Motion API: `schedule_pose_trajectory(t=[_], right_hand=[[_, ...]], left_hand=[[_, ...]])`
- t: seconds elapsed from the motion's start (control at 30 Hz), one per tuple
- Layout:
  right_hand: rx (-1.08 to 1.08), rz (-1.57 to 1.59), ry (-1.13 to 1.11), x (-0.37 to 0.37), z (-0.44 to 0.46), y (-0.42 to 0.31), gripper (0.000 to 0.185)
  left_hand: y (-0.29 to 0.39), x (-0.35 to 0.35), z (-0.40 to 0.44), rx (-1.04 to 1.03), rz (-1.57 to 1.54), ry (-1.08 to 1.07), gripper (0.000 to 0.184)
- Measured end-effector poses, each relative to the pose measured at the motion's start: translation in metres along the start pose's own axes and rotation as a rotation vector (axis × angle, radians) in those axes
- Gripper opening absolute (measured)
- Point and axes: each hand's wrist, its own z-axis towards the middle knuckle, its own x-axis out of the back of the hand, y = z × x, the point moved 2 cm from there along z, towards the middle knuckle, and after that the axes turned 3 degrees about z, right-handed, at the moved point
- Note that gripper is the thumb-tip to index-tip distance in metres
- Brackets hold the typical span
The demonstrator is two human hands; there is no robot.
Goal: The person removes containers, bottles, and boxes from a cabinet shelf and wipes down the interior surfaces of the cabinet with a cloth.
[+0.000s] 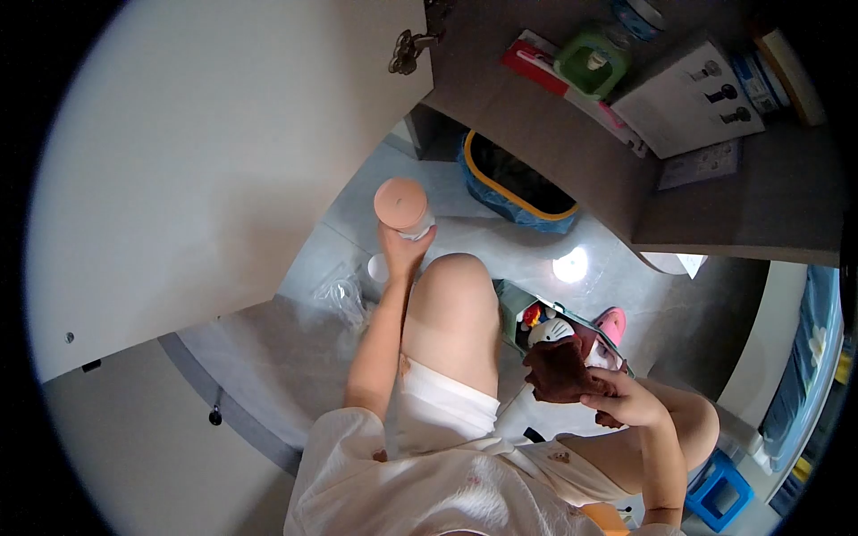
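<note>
My left hand (407,248) is wrapped round a cylindrical container with a peach-coloured lid (400,204), held out over the floor beyond my knee. Its lower part looks white and is mostly behind my fingers. In my right hand (633,402) is a dark brown soft plush toy (565,370), gripped at one end; its exact shape is unclear. Just past the plush, between my knees, stands a grey-green open box (515,308) with several toys in it. A white cat-faced toy (550,332) shows there, partly covered by the plush.
A large white door panel (197,161) fills the left. Beyond the box, a bin with a yellow rim (509,194) stands under a dark shelf (554,134) bearing a green holder (592,62) and a white box (688,103). Clear plastic (340,290) and a blue stool (719,491) are nearby.
</note>
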Motion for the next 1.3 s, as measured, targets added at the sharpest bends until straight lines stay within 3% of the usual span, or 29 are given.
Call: schedule_pose_trajectory(t=[0.1,0.2,0.27,0.33,0.4,0.57,0.87,0.9,1.27,1.3], right_hand=[[0.002,-0.018,0.024,-0.001,0.001,0.001,0.030],[-0.001,-0.040,0.035,0.004,0.003,0.006,0.034],[0.001,-0.036,0.024,0.003,0.004,0.005,0.037],[-0.083,-0.014,0.092,0.001,0.003,0.003,0.039],[-0.066,-0.004,0.110,0.003,0.007,0.010,0.039],[-0.044,0.050,0.139,0.007,0.011,0.018,0.038],[0.071,0.012,0.187,0.007,0.015,0.012,0.033],[0.176,-0.001,0.137,0.010,0.019,0.015,0.032],[0.180,0.008,0.116,0.003,0.021,0.000,0.026],[0.304,-0.051,0.200,-0.001,0.021,-0.008,0.026]], left_hand=[[-0.007,-0.004,0.001,0.004,-0.077,-0.079,0.059],[-0.016,-0.008,-0.004,0.033,-0.021,0.035,0.060],[-0.031,-0.013,-0.003,0.046,-0.001,-0.017,0.061],[-0.019,-0.008,-0.001,0.060,0.019,-0.069,0.062],[0.009,-0.002,-0.001,-0.114,0.202,-0.049,0.067],[0.015,-0.001,-0.009,-0.047,0.274,0.077,0.077],[0.026,0.000,-0.016,0.046,0.273,0.052,0.079],[0.026,0.000,-0.015,0.062,0.250,0.037,0.079],[0.031,0.002,-0.020,0.065,0.240,-0.001,0.077],[0.025,-0.002,-0.020,0.061,0.247,-0.009,0.077]])
